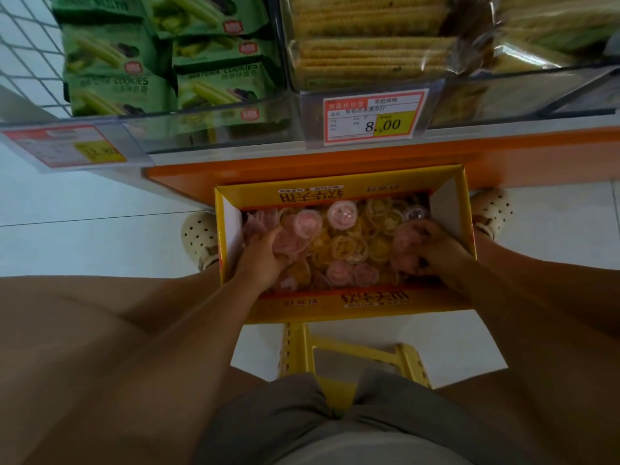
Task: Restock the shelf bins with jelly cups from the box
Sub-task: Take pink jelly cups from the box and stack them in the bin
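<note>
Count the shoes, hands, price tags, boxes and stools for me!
Shoes: 2, left shoe and right shoe
Hands: 2, left hand and right hand, both holding jelly cups
Price tags: 2, blurry price tag and 8.00 price tag
Box: 1
Stool: 1
Total: 8

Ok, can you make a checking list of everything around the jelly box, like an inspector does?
Surface: white tiled floor.
Job's things: open yellow box full of pink and yellow jelly cups.
Clutter: yellow stool just behind the box.
Hands: left hand and right hand are both in the box, gripping jelly cups.
Cables: nothing seen.
Surroundings: shelf bins holding green cookie packs and crackers; a price tag.
</note>
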Demonstrator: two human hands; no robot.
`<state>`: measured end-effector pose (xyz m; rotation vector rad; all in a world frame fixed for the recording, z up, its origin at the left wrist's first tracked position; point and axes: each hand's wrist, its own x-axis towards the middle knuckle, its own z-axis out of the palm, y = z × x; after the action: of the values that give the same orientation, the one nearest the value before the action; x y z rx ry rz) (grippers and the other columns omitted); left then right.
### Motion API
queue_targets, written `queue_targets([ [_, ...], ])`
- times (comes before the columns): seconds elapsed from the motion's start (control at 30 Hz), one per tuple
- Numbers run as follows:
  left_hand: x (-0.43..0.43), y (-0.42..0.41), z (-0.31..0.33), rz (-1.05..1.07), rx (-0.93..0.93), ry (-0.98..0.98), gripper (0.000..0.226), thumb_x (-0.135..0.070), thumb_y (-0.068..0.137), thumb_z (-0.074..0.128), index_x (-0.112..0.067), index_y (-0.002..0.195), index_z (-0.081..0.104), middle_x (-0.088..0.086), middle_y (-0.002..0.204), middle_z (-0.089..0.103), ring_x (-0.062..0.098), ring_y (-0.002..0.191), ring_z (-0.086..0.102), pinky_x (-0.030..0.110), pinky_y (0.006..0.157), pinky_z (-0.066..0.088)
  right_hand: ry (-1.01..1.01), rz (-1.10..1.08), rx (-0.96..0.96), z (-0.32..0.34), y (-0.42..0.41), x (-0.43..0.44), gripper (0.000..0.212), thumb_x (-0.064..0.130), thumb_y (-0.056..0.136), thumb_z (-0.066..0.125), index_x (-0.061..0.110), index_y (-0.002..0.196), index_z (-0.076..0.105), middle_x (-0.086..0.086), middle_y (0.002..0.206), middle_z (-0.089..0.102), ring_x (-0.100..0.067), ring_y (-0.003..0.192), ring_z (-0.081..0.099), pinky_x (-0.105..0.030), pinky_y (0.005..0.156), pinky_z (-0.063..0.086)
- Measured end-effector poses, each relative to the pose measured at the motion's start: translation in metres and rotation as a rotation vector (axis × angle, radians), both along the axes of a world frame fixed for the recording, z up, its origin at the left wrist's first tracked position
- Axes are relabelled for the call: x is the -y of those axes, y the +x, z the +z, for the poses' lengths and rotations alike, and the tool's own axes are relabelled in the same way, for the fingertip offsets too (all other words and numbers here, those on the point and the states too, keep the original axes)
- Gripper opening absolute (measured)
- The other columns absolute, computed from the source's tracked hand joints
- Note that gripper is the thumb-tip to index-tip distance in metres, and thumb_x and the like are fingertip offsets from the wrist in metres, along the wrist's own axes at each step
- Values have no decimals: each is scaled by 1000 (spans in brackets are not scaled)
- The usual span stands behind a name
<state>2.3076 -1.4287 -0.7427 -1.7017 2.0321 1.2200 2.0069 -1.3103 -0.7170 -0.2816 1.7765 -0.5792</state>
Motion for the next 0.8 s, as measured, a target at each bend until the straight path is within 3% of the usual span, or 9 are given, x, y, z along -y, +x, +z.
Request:
queue_targets([
  [0.17,5,-13,-4,-80,93,-39,83,-63,74,69,-34,144,34,9,143,47,33,129,46,50,101,44,94,109,24,-11,12,-5,32,17,92,60,35,116,49,-8,113,56,-32,102,59,-46,82,56],
  [0.27,5,-23,1,-115,164,-102,87,-69,71,67,-33,142,33,7,142,47,33,130,46,48,97,46,87,166,-29,-18,27,-9,45,18,86,68,30,124,48,-9,121,54,-29,106,57,-37,82,52],
  [0.4,4,-28,4,-78,157,-126,74,-59,76,69,-27,135,40,9,130,58,34,116,57,44,87,51,72,250,-41,-22,32,-7,59,18,80,74,29,131,48,-9,128,52,-29,113,54,-45,94,51],
  [0.53,3,-32,6,-127,68,-116,63,-42,83,69,-22,136,41,9,122,64,34,109,61,41,85,52,52,184,-43,-20,32,-6,41,12,87,65,26,123,52,-8,124,55,-25,106,56,-38,88,52],
  [0.67,1,-30,4,-131,17,-122,72,-38,81,73,-24,140,36,9,128,61,37,112,60,46,88,51,0,144,15,-18,24,-12,51,-1,87,64,13,133,48,-10,121,57,-13,88,58,-29,76,51],
  [0.8,4,-29,2,-111,18,-80,60,-34,85,70,-26,136,38,9,125,62,37,109,60,42,85,51,19,-28,71,-19,22,-9,52,0,86,62,31,126,54,-7,129,54,-29,104,60,-46,79,59],
])
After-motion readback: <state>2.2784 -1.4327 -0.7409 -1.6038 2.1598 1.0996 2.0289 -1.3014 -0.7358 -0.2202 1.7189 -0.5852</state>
